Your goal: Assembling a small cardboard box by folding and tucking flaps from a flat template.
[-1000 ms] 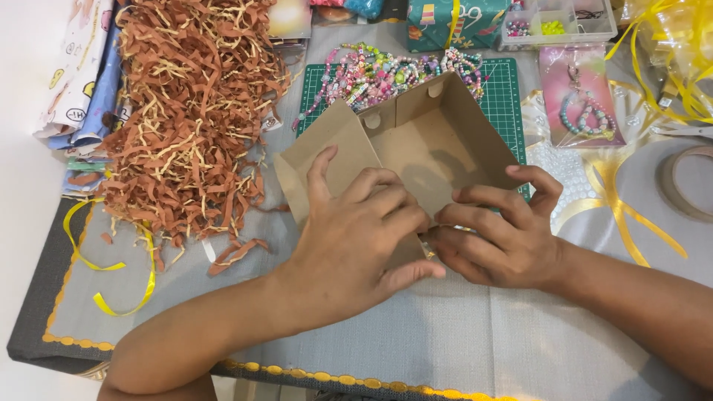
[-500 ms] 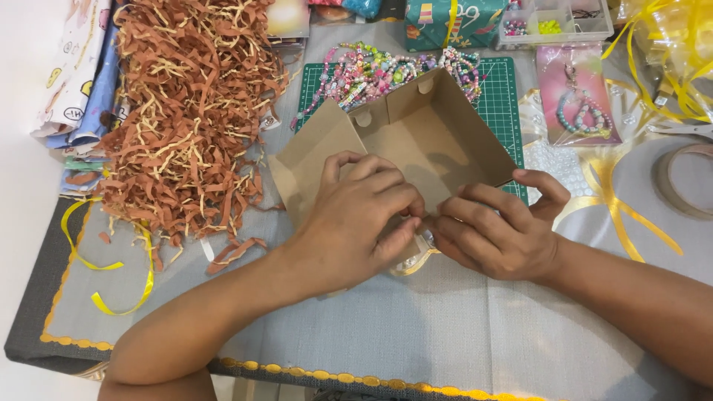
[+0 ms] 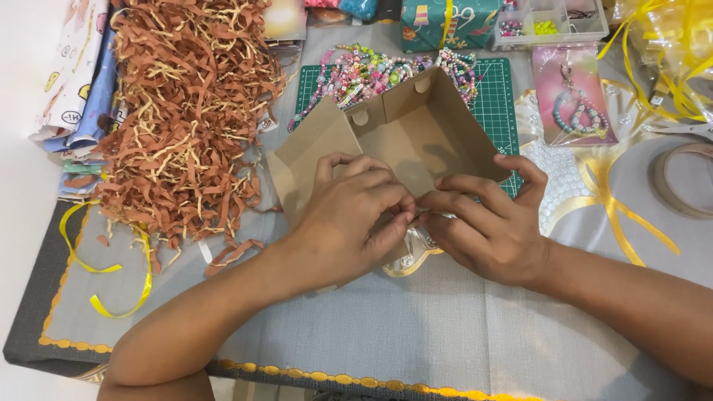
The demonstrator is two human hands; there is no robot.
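Left hand (image 3: 349,219) and right hand (image 3: 486,226) pinching near edge of open cardboard box (image 3: 416,134), table centre. Shredded paper (image 3: 186,111) at 9 o'clock, touching. Free grey cloth (image 3: 416,327) at 6 o'clock.

Brown cardboard box (image 3: 416,134), open, flaps up, tilted, on grey table, near edge under fingers.

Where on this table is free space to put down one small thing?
Bare grey cloth lies between the forearms and the gold-trimmed front edge. Behind the cardboard box it is crowded: shredded paper, beads on the green mat, yellow ribbon.
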